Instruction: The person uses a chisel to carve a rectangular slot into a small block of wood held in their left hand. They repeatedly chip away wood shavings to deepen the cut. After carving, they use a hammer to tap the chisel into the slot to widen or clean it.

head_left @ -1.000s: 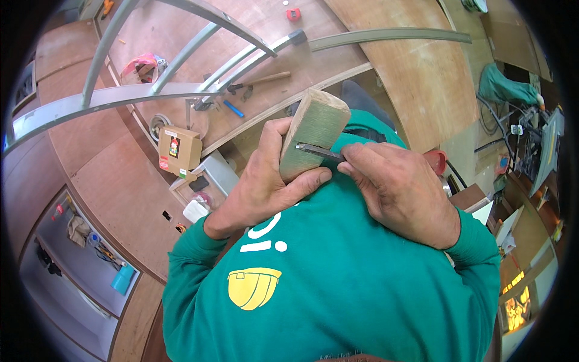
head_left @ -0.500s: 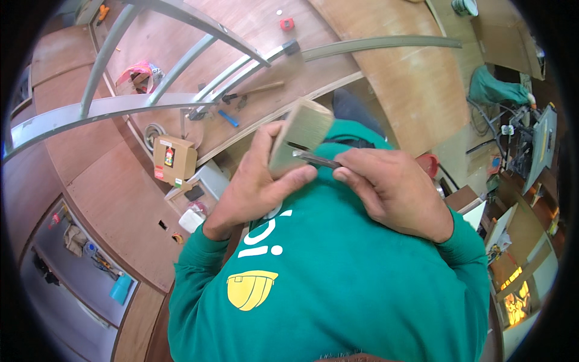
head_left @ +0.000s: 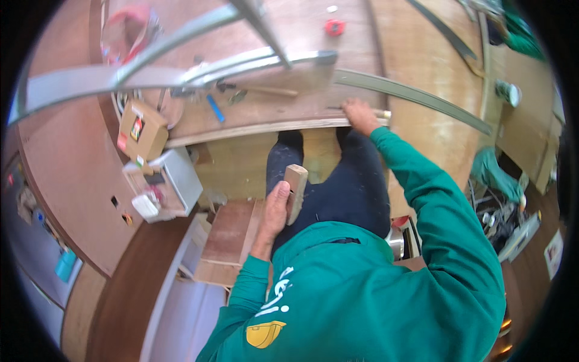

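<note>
My left hand (head_left: 276, 211) grips a slotted wooden block (head_left: 295, 192) upright above my lap, with the thumb lying along its side. Out at the front edge of the wooden worktop (head_left: 241, 123), my right hand (head_left: 360, 117) rests with its fingers bent downward. A thin dark strip (head_left: 333, 108) pokes out past those fingertips; blur leaves its kind unclear, and the palm side is hidden. Left of this hand lie a hammer (head_left: 265, 91) with a wooden handle and a blue bar-shaped thing (head_left: 215, 108).
A metal ladder (head_left: 151, 77) crosses the upper left over the worktop. A grey metal strip (head_left: 416, 96) spans the right side. Beyond are a red tape measure (head_left: 334, 27) and a handsaw (head_left: 443, 30). A cardboard box (head_left: 143, 131) stands left; another person's green sleeve (head_left: 525, 33) shows far right.
My right hand has left the block, where it held a slim metal tool at the slot, and stretched forward to the worktop edge. My left hand has lowered the block, and the view has shifted.
</note>
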Motion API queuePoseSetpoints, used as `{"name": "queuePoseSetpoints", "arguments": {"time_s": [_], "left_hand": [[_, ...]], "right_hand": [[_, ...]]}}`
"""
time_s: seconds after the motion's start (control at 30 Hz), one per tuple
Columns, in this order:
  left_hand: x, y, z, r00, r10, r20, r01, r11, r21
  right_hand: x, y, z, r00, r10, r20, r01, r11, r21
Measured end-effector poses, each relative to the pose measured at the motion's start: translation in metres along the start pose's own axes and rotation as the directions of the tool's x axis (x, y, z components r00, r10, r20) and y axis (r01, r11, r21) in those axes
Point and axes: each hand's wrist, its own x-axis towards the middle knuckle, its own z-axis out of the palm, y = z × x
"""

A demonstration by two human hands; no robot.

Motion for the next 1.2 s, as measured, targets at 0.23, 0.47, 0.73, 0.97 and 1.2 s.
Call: {"name": "queuePoseSetpoints", "arguments": {"time_s": [0.23, 0.47, 0.73, 0.97, 1.2], "left_hand": [[0.033, -0.099, 0.010, 0.980, -0.089, -0.180, -0.076, 0.663, -0.744], [0.049, -0.144, -0.015, 0.956, -0.093, -0.279, -0.186, 0.545, -0.818], [0.020, -0.132, -0.092, 0.967, 0.065, -0.248, -0.253, 0.403, -0.880], [0.026, -0.133, -0.146, 0.962, 0.127, -0.242, -0.260, 0.149, -0.954], [0.003, -0.131, -0.149, 0.934, 0.205, -0.292, -0.349, 0.350, -0.869]], "right_hand": [[0.079, -0.013, 0.043, 0.991, -0.031, -0.134, 0.006, 0.982, -0.188], [0.161, -0.176, 0.041, 0.820, -0.497, -0.285, 0.517, 0.856, -0.005], [0.298, -0.280, 0.073, 0.756, -0.651, -0.074, 0.502, 0.648, -0.573], [0.310, -0.261, 0.083, 0.866, -0.501, -0.013, 0.466, 0.815, -0.344], [0.282, -0.276, 0.059, 0.956, -0.285, -0.066, 0.276, 0.954, -0.116]]}}
